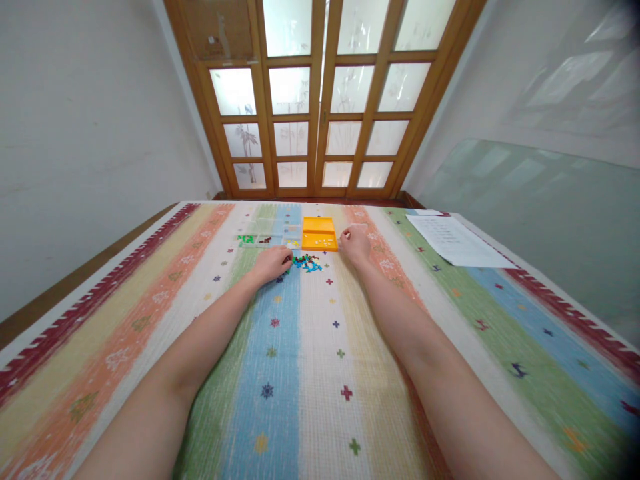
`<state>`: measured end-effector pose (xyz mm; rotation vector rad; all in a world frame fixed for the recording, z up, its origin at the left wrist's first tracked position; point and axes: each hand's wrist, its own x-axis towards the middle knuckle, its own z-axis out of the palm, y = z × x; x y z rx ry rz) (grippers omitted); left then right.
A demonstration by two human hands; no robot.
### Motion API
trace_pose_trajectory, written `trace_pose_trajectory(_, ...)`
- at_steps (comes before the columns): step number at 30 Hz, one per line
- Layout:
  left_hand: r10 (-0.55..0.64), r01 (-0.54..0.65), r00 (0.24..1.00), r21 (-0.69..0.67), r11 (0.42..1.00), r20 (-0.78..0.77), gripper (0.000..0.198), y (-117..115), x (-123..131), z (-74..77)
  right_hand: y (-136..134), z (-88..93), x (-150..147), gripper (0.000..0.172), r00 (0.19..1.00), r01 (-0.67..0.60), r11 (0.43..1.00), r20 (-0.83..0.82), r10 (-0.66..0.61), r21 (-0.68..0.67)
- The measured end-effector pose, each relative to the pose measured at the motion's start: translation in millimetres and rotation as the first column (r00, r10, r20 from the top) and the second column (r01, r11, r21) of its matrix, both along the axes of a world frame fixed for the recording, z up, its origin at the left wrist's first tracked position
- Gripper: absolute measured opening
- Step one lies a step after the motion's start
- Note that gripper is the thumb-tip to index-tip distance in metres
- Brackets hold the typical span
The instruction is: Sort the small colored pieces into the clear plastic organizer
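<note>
A loose pile of tiny blue, brown and green pieces (307,264) lies on the tablecloth. At its left edge is my left hand (271,264), fingers curled down and closed; whatever they hold is too small to make out. My right hand (356,244) is beside the right side of an open yellow box (319,225), thumb and fingertips pinched together. Anything in that pinch cannot be made out. A few small pale pieces (326,241) lie in the box's near half. Left of it, a clear compartment box (251,228) holds green pieces (245,239), dark brown pieces (265,240) and yellow pieces (292,244) in separate compartments.
A striped, patterned cloth (320,373) covers the table. Printed white sheets of paper (457,240) lie at the far right. Beyond the table's far edge stand wooden doors with glass panes (320,127). Walls rise on both sides, with a pale greenish panel (550,213) at right.
</note>
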<state>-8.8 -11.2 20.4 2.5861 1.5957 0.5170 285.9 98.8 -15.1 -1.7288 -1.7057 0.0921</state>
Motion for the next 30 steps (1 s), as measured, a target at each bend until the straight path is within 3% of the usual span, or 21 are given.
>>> trace_pose_trajectory(6,0.059,-0.062,0.996,0.052,0.997,0.062,0.014,6,-8,-4.2,0,-0.1,-2,0.023,1.0,-0.005,1.0,-0.016,0.005,0.001)
trace_pose_trajectory(13,0.196,-0.203,0.949,0.001,0.979,0.246,0.016,16,-24,-10.7,-1,-1.7,-3,0.021,0.999,-0.024,1.0,-0.028,0.024,0.003)
trace_pose_trajectory(20,0.268,-0.3,0.813,-0.023,0.954,0.517,0.018,35,-51,-23.9,-3,-0.2,-6,0.023,0.998,-0.056,0.998,-0.004,0.056,0.0)
trace_pose_trajectory(30,0.341,-0.449,0.663,-0.011,0.894,0.666,0.023,50,-89,-37.5,-4,-0.7,-9,0.023,0.997,-0.073,0.997,0.01,0.073,-0.002)
